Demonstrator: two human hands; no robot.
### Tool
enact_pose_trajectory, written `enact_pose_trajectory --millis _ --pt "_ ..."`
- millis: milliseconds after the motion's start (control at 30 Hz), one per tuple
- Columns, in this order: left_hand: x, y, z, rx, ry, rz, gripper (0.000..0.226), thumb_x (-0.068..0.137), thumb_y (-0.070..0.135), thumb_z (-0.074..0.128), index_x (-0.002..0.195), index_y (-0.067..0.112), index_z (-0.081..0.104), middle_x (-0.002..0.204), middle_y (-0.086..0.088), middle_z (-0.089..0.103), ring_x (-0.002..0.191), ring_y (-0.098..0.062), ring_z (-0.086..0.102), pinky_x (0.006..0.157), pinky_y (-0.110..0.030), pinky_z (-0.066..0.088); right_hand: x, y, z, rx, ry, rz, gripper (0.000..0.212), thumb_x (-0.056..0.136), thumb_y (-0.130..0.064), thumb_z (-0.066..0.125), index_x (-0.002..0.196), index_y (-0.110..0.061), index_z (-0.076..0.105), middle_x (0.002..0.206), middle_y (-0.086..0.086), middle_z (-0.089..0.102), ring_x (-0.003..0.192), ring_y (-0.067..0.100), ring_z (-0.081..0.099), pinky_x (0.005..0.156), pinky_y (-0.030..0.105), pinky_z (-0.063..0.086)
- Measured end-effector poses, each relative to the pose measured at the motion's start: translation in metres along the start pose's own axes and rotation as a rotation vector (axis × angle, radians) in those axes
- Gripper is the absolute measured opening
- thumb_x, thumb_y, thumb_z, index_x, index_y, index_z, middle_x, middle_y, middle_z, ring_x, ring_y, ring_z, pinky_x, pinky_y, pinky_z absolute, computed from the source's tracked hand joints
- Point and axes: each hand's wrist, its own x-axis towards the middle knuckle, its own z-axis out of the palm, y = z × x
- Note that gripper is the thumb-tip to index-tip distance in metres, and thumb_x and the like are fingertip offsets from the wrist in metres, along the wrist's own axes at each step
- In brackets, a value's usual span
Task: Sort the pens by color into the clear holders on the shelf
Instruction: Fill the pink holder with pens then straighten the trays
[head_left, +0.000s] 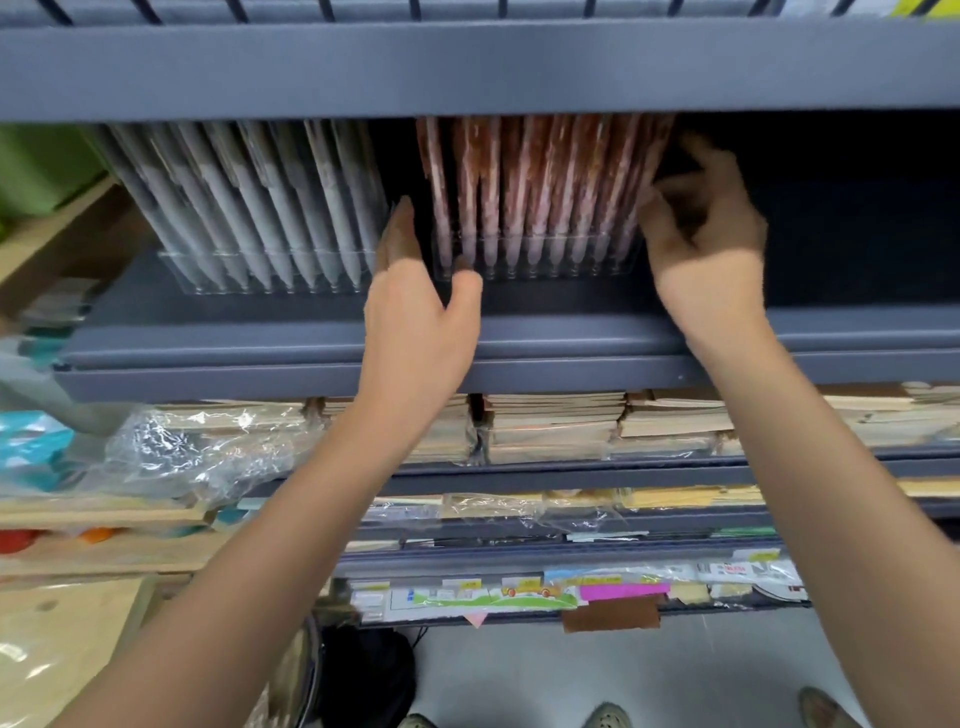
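Head view: two clear holders are seen side by side on a grey shelf (571, 332), under the board above. The left holder (260, 275) is filled with a leaning row of grey pens (260, 208). The right holder (540, 265) is filled with a row of red pens (540, 182), tips down. The left hand (415, 301) is laid open against the left end of the right holder, fingers straight beside the first red pen and the thumb touching the front wall. The right hand (711, 244) is held at the right end of the red row, fingers curled against the last pens. It lies in shadow and is blurred, so whether a pen is pinched cannot be told. On the shelf below, stacks of paper goods (556, 426) are lined up, with crumpled plastic wrap (208, 447) to their left.
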Motion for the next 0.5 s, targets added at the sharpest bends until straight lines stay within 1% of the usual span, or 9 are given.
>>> enact_pose_trajectory --millis 33,100,133,167,200,267,300,400,500 --pt "0.005 -0.001 0.001 -0.008 -0.004 -0.004 0.068 0.093 0.022 0.048 0.156 0.009 0.027 0.142 -0.007 0.054 0.108 -0.005 0.055 0.099 -0.018 0.039 0.000 0.003 -0.001 0.023 0.008 0.010 0.049 0.087 -0.024 0.060 0.134 -0.018 0.050 0.078 -0.023 0.059 0.069 -0.015 0.055 0.069 0.002 0.041" --pt "0.015 -0.003 0.005 -0.078 -0.023 -0.020 0.060 0.098 0.018 0.050 0.154 0.007 0.032 0.151 -0.009 0.048 0.131 -0.016 0.050 0.114 -0.028 0.037 0.002 0.005 -0.002 0.072 0.002 0.037 0.042 0.083 -0.023 0.065 0.123 -0.017 0.054 0.076 -0.021 0.061 0.069 -0.011 0.058 0.070 0.009 0.046" --pt "0.020 -0.004 0.007 -0.122 -0.020 -0.027 0.054 0.099 0.014 0.050 0.150 0.005 0.037 0.147 -0.010 0.052 0.133 -0.020 0.051 0.114 -0.033 0.039 0.002 0.005 -0.001 0.100 -0.008 0.046 0.036 0.082 -0.021 0.067 0.115 -0.017 0.055 0.077 -0.019 0.062 0.068 -0.009 0.058 0.070 0.013 0.047" --pt "0.023 -0.005 0.009 -0.159 -0.004 -0.041 0.047 0.100 0.011 0.050 0.146 0.003 0.043 0.139 -0.009 0.059 0.126 -0.019 0.056 0.109 -0.031 0.043 0.002 0.006 0.000 0.117 -0.019 0.050 0.029 0.081 -0.017 0.069 0.107 -0.018 0.055 0.078 -0.017 0.062 0.068 -0.008 0.059 0.070 0.014 0.048" --pt "0.024 -0.005 0.011 -0.186 0.024 -0.057 0.041 0.101 0.008 0.050 0.141 0.002 0.049 0.128 -0.007 0.064 0.113 -0.011 0.061 0.101 -0.025 0.047 0.002 0.007 0.000 0.123 -0.030 0.051 0.025 0.082 -0.014 0.070 0.100 -0.020 0.054 0.080 -0.017 0.061 0.068 -0.007 0.059 0.069 0.014 0.048" --pt "0.025 -0.009 0.015 -0.208 0.094 -0.066 0.029 0.101 0.003 0.050 0.128 -0.001 0.059 0.104 -0.001 0.067 0.083 0.011 0.059 0.081 -0.013 0.045 0.003 0.009 -0.001 0.109 -0.060 0.054 0.022 0.083 -0.012 0.071 0.094 -0.023 0.055 0.082 -0.017 0.061 0.068 -0.009 0.058 0.067 0.010 0.047" --pt "0.025 -0.011 0.017 -0.218 0.122 -0.065 0.024 0.101 0.002 0.051 0.122 -0.001 0.062 0.096 0.001 0.065 0.075 0.016 0.057 0.076 -0.011 0.044 0.002 0.010 -0.001 0.096 -0.078 0.060 0.019 0.084 -0.013 0.071 0.092 -0.024 0.057 0.081 -0.018 0.062 0.068 -0.009 0.058 0.067 0.010 0.047" --pt "0.024 -0.008 0.020 -0.241 0.168 -0.073 0.022 0.101 0.004 0.054 0.119 0.000 0.067 0.096 0.004 0.065 0.073 0.017 0.058 0.078 -0.008 0.044 0.003 0.012 -0.003 0.084 -0.098 0.062 0.013 0.085 -0.017 0.071 0.090 -0.023 0.062 0.078 -0.019 0.062 0.066 -0.010 0.057 0.068 0.011 0.047" --pt "0.023 -0.004 0.021 -0.203 0.193 -0.079 0.025 0.101 0.009 0.056 0.123 0.002 0.067 0.103 0.001 0.067 0.084 0.001 0.061 0.080 -0.009 0.047 0.003 0.012 -0.003 0.091 -0.115 0.045 0.014 0.086 -0.014 0.068 0.087 -0.026 0.062 0.072 -0.018 0.062 0.063 -0.005 0.057 0.068 0.020 0.050"
